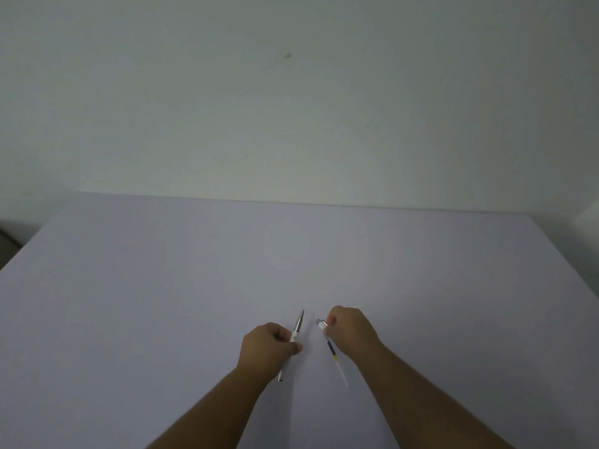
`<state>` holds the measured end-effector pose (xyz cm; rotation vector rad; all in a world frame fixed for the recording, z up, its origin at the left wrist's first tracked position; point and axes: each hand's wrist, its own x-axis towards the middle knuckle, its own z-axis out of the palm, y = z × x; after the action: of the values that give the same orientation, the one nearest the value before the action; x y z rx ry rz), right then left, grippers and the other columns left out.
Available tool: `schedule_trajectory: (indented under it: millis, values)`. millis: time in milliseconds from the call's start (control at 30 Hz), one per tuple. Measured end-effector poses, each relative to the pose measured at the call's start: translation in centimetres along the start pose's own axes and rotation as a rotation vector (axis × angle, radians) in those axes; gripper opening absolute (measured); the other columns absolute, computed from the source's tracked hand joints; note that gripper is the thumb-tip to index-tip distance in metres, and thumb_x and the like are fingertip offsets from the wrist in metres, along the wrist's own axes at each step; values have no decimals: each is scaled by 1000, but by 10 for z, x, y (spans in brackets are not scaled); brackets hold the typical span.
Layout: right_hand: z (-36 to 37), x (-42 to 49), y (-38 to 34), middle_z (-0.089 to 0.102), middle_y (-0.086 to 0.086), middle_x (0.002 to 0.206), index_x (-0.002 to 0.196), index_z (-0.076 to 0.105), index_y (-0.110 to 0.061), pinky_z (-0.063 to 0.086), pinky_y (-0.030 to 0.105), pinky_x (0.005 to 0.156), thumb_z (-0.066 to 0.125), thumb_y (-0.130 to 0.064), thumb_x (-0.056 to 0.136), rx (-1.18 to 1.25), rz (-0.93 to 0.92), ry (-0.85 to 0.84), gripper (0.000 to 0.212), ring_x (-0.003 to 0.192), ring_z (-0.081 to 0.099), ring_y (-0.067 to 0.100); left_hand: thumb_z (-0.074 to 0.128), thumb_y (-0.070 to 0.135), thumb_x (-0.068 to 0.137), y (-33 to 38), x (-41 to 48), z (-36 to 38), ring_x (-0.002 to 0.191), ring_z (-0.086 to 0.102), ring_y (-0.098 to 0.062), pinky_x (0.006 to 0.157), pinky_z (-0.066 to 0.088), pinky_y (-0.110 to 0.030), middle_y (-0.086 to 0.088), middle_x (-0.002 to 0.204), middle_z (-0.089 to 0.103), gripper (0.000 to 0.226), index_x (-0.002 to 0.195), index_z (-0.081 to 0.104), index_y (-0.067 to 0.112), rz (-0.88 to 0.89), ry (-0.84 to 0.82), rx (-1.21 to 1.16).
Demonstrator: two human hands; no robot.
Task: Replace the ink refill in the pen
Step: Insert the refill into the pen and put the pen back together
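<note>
My left hand (pixel 270 346) is closed around a slim white and silver pen body (pixel 295 333). Its metal tip points up and away from me, and its open rear end sticks out below my wrist. My right hand (pixel 351 332) grips a short white pen piece (pixel 322 325) with a thin ink refill (pixel 337 361) hanging from it. The refill is dark blue near my hand, then yellowish, then clear white toward me. The two hands are a small gap apart, just above the table.
A wide pale lilac table (pixel 194 286) fills the lower half of the view. Its far edge meets a plain white wall (pixel 291 108). The table's left edge drops off near a dark corner at far left.
</note>
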<state>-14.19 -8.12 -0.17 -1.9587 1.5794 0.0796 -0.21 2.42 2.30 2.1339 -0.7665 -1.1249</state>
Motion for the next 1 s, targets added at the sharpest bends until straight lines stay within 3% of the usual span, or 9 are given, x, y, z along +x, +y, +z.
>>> schedule_trajectory:
  millis: [300,400,467,533,600,667,733,800,1000]
  values:
    - [8,3,7,65,12,115,112,63,-11,48,32,87,52,-15,84,25,8,7,30,108,59,28,81,19,67,0,0,0,72,63,-19,80,58,-38,-3,78,69,18,80,71,10,-10,-21,-8]
    - [2,4,7,64,12,121,123,60,-8,44,29,95,54,-14,86,191,35,27,39,113,59,27,82,17,67,1,-1,0,72,63,-19,81,58,-39,-4,77,69,19,80,71,9,-14,-28,-7]
    - [-4,5,5,68,14,108,114,66,-4,47,30,88,56,-11,85,374,79,28,32,95,65,29,82,17,67,1,-2,0,73,63,-19,81,58,-39,-4,77,69,19,80,71,9,-10,-27,-2]
    - [-10,4,1,61,12,76,80,71,-2,47,31,71,57,-10,79,626,152,-18,16,66,59,25,82,18,67,2,-3,0,73,63,-20,81,57,-38,-4,77,68,18,79,71,10,-10,-28,2]
    - [-15,3,-2,53,10,66,62,63,-4,50,26,57,60,-4,80,990,252,-91,19,59,53,20,82,19,67,4,-4,1,71,62,-19,79,57,-38,-3,75,67,18,79,71,11,-5,-31,11]
    - [-21,-2,-6,59,14,75,77,65,3,55,18,50,57,4,87,1308,283,-172,13,65,57,20,82,19,68,5,-6,1,71,61,-18,79,57,-38,-3,77,67,20,81,71,9,-4,-35,12]
    - [-26,-10,-10,63,18,83,94,64,13,57,17,51,52,6,90,1447,242,-249,14,72,60,21,81,19,68,5,-6,0,71,61,-18,79,57,-38,-3,77,67,21,83,71,8,-3,-36,12]
    - [-30,-14,-12,64,18,88,107,60,15,58,17,55,46,7,93,1493,190,-299,22,79,62,21,81,19,69,6,-7,-1,71,60,-18,77,56,-36,-3,76,66,18,80,70,10,-2,-40,19]
    - [-33,-15,-22,61,11,87,108,59,2,59,22,60,50,6,92,1503,106,-300,19,73,58,18,80,17,72,10,-11,0,74,60,-19,77,55,-32,-3,78,65,15,73,66,16,3,-59,17]
